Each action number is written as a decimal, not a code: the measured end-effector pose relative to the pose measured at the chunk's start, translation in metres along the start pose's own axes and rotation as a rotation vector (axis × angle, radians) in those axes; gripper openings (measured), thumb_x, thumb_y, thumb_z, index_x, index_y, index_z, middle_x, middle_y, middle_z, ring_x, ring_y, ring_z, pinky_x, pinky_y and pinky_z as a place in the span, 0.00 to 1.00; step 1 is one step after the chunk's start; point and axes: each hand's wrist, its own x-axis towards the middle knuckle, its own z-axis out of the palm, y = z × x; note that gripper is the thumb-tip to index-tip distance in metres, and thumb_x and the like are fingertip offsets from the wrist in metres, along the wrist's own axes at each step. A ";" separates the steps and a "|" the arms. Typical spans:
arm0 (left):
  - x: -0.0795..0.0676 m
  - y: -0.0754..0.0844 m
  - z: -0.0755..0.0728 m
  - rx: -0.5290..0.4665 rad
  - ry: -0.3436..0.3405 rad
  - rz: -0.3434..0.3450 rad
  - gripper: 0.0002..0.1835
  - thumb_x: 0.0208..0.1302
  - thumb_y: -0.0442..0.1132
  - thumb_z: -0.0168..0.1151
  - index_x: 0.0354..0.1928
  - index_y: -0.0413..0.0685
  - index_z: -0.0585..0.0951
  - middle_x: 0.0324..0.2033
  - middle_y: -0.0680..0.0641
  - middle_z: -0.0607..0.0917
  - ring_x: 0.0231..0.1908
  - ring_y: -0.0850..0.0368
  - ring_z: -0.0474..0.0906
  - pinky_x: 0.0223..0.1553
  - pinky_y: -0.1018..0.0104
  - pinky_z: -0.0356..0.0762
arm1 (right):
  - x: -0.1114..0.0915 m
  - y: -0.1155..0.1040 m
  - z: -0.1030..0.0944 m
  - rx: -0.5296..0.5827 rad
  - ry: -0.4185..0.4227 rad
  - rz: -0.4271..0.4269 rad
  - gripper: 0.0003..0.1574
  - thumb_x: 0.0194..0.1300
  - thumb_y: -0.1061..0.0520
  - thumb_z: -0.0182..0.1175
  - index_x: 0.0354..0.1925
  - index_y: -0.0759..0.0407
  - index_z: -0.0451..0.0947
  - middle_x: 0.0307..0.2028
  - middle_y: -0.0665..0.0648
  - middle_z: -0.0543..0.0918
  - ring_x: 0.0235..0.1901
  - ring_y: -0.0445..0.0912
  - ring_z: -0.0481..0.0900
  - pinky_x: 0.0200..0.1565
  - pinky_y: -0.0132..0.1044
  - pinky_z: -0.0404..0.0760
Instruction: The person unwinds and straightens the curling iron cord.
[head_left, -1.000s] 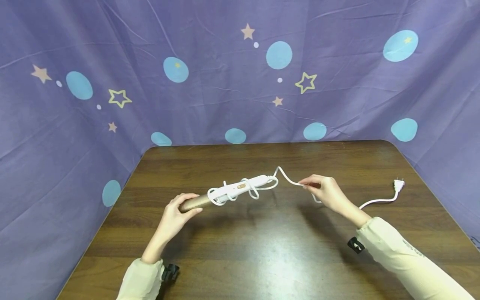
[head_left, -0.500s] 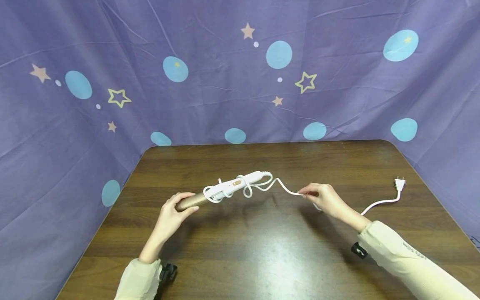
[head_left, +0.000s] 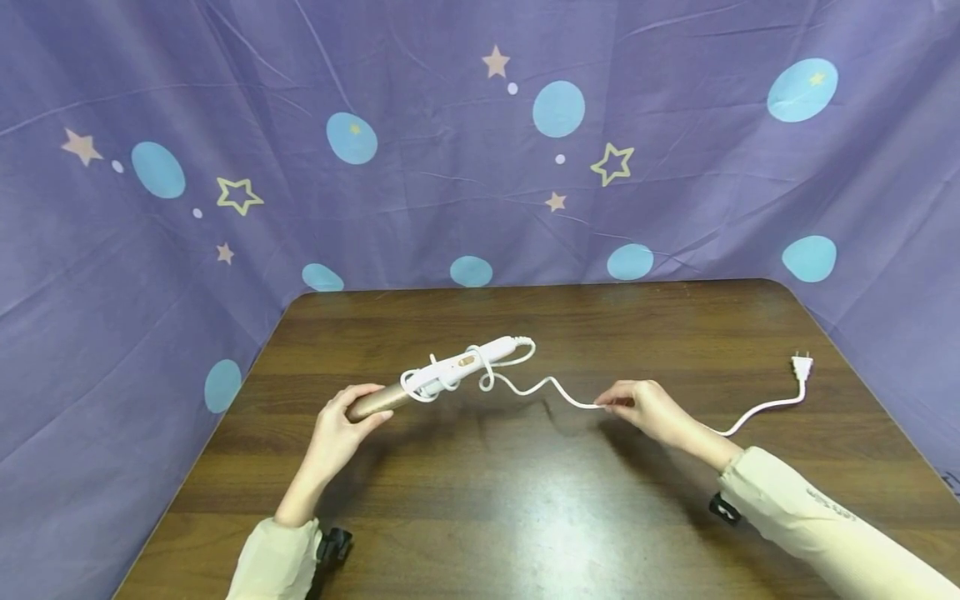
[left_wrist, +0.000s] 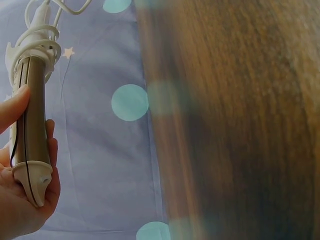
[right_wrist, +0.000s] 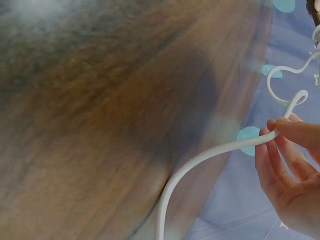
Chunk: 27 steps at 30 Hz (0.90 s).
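Note:
My left hand (head_left: 333,432) grips the gold barrel end of a hair straightener (head_left: 450,368), holding it tilted above the table with its white handle up to the right. In the left wrist view, the thumb lies along one side of the barrel (left_wrist: 35,115) and the fingers wrap the other. White cord (head_left: 525,392) is looped loosely round the handle. My right hand (head_left: 652,410) pinches this cord between thumb and fingertips, a good way right of the handle. In the right wrist view, the cord (right_wrist: 200,159) bends down from the pinch toward the table.
The two-pin plug (head_left: 802,367) lies at the right of the brown wooden table (head_left: 525,500), on the cord's tail. A purple curtain (head_left: 420,217) with stars and blue spots hangs behind and at both sides.
My right hand has moved down with the cord, and the stretch between it and the handle has lengthened. The straightener has shifted slightly left. The plug has moved slightly right.

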 end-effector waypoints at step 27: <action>0.001 0.002 0.000 0.040 0.006 -0.017 0.21 0.39 0.32 0.72 0.40 0.43 0.79 0.34 0.45 0.81 0.32 0.59 0.69 0.35 0.70 0.62 | -0.022 0.002 -0.004 -0.037 -0.196 -0.098 0.11 0.43 0.72 0.63 0.26 0.59 0.81 0.24 0.48 0.80 0.25 0.35 0.75 0.27 0.29 0.73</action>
